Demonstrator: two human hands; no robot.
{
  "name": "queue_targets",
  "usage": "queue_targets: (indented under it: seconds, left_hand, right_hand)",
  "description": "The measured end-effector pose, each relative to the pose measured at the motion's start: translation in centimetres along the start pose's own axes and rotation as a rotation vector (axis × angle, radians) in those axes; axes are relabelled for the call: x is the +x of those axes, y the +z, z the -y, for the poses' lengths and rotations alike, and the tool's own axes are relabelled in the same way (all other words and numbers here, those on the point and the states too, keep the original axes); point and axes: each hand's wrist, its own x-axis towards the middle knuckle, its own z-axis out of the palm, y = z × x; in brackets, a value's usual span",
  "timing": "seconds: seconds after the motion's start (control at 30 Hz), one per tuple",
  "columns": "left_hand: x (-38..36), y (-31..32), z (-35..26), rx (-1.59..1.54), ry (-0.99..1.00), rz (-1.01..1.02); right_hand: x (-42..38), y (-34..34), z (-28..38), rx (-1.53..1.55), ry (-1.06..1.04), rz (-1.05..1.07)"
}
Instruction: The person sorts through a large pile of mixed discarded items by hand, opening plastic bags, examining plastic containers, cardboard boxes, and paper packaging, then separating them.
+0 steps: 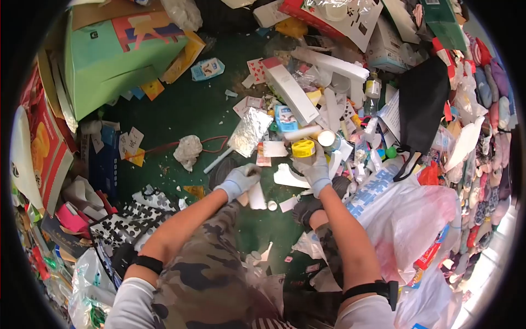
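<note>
Two camouflage-clad legs (203,268) extend from the near edge of the green floor (159,118). A plastic bag (408,230) lies at the right edge. Beyond, the gloved left hand (240,181) has its fingers curled together beside a white strip (256,197); whether they grip anything cannot be told. The gloved right hand (316,172) has its fingers clamped on a yellow round container (303,147), right of the floor's middle. Just beyond lie a silver foil sheet (251,131) and a long white box (290,91). Toward the far edge is a blue-and-white packet (207,69); a green carton (118,63) occupies the far left corner.
</note>
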Motion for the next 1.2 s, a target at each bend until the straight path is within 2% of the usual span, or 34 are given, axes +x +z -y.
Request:
queue_targets:
  seconds: [0.03,0.07,0.1,0.13,0.17,0.23,0.27,0.3,0.4,0.43,0.47,0.5,0.53,0.57,0.6,0.63,0.67,0.73,0.8,0.87,0.9,0.93,0.97,1.0,1.1,1.17,1.2]
  left_hand:
    - [-0.5,-0.4,-1.1,0.160,0.086,0.031]
    - [-0.3,-0.3,-0.7,0.082,0.058,0.060]
    - [0.3,-0.3,-0.5,0.016,-0.016,0.058]
    - [0.4,-0.3,-1.1,-0.049,-0.091,0.058]
    - [0.1,-0.4,-1.5,-0.116,-0.121,0.062]
    - [0.1,-0.8,-0.8,-0.138,-0.063,0.074]
    - [-0.3,-1.1,-1.8,-0.057,-0.085,0.050]
    - [-0.2,-1.1,-1.5,-0.093,-0.081,0.062]
    - [1.7,-0.1,1.7,-0.350,-0.111,0.071]
    - [1.3,-0.2,0.7,-0.348,-0.132,0.061]
    - [1.0,-0.4,0.0,-0.245,-0.089,0.053]
    - [0.3,-0.8,-1.4,-0.108,-0.067,0.059]
    - [0.1,-0.9,-1.5,-0.126,-0.076,0.065]
    - [-0.5,-1.2,-2.4,-0.116,-0.098,0.044]
    - [-0.5,-1.2,-2.6,-0.129,-0.087,0.053]
    - [0.0,-0.8,-1.4,-0.169,-0.077,0.036]
    - [0.5,-0.5,-0.7,-0.183,-0.095,0.035]
    - [1.1,0.0,0.5,-0.225,-0.088,0.038]
    - [0.7,0.0,-0.1,-0.187,-0.092,0.024]
    - [0.4,0.0,-0.7,-0.169,-0.086,0.004]
    - [0.1,-0.2,-1.2,-0.189,-0.094,0.006]
    - [0.3,0.0,-0.4,-0.242,-0.087,-0.012]
    - [0.4,0.0,0.0,-0.286,-0.087,-0.014]
    - [0.4,0.1,0.3,-0.330,-0.085,-0.020]
    - [0.0,-0.1,0.1,-0.378,-0.043,-0.059]
    - [0.2,-0.3,1.0,-0.388,-0.026,-0.060]
    - [-0.2,-0.7,0.2,-0.418,-0.013,-0.078]
  right_hand:
    - [-1.7,-1.0,3.5,0.142,-0.011,0.108]
    - [-3.0,-1.9,5.3,0.286,-0.029,0.205]
    - [-3.8,-3.4,5.7,0.096,-0.141,0.211]
    - [-5.4,-4.9,7.5,0.158,-0.046,0.268]
    - [-6.8,-6.0,8.7,0.185,-0.117,0.296]
    - [-10.3,-9.1,11.8,0.248,-0.194,0.279]
    - [-12.8,-11.2,14.1,0.283,-0.196,0.239]
    - [-15.5,-13.6,17.4,0.186,-0.162,0.138]
    - [-22.2,-20.4,22.0,-0.158,-0.343,-0.326]
    - [-23.9,-23.1,22.6,-0.556,-0.505,-0.463]
    - [-25.5,-27.0,20.9,-0.546,-0.434,-0.578]
    - [-27.1,-28.6,19.7,-0.356,-0.329,-0.688]
    - [-28.4,-31.8,17.4,-0.456,-0.405,-0.751]
    - [-30.3,-34.9,15.6,-0.918,-0.336,-0.775]
    - [-31.6,-37.1,14.3,-1.224,-0.194,-0.734]
    - [-32.2,-39.0,12.5,-1.249,-0.225,-0.789]
    - [-31.5,-40.6,11.4,-0.826,-0.328,-0.854]
    - [-27.8,-35.9,17.4,-0.712,-0.405,-0.870]
    - [-21.7,-29.6,20.3,-0.459,-0.498,-0.753]
    - [-15.5,-21.8,22.7,-0.579,-0.387,-0.475]
    - [-13.0,-17.2,22.9,-0.509,-0.288,-0.384]
    - [-8.6,-15.0,20.5,-0.461,-0.387,-0.145]
    - [-5.4,-11.6,19.9,-0.530,-0.434,-0.013]
    - [-1.6,-8.8,18.6,-0.728,-0.491,0.085]
    - [7.7,-0.9,13.3,-0.812,-0.494,0.078]
    - [10.6,3.2,12.1,-0.923,-0.219,0.044]
    - [11.0,4.1,11.6,-0.915,-0.234,0.058]
